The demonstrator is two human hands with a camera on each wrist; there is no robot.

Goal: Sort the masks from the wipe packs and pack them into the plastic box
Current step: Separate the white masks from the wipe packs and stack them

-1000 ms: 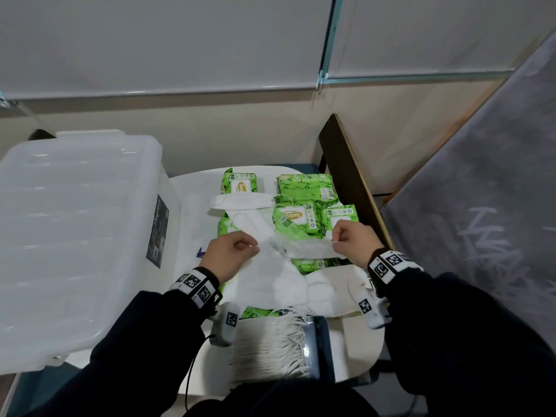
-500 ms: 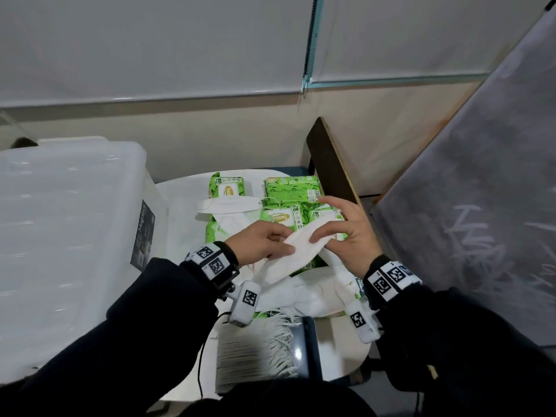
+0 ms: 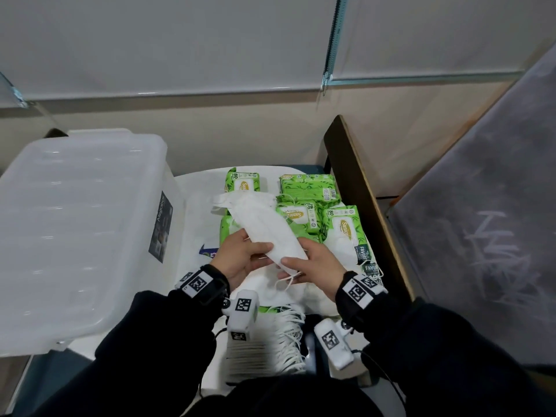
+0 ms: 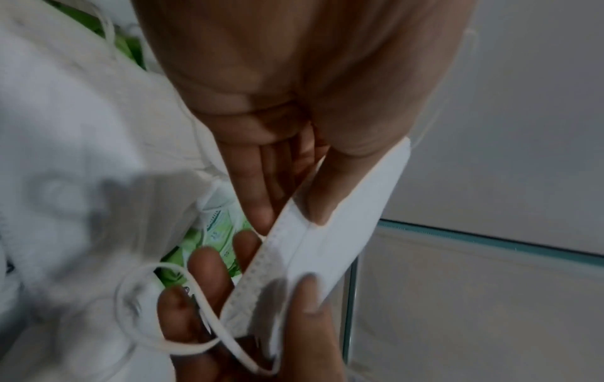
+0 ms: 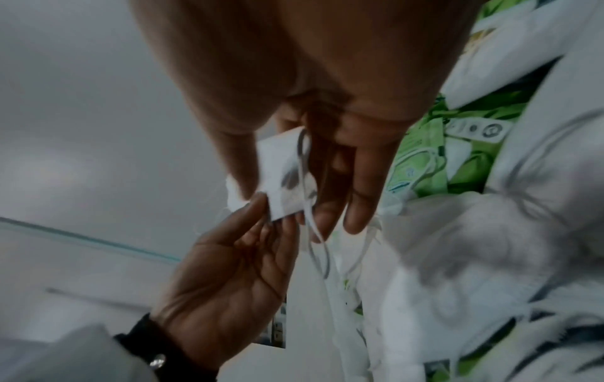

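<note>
Hands met at one folded mask: left hand pinched its near end, right hand gripped alongside, probably to flatten it for stacking. Beyond lay wipe packs on the bench; plastic box stood leftward. Wrist view alone showed the ear loop dangling.

Both arms in black sleeves. Each wrist wears a black band with white tags printed in black square codes. Below each band, a white camera block, also code-marked; thin black cable trails from it.
</note>
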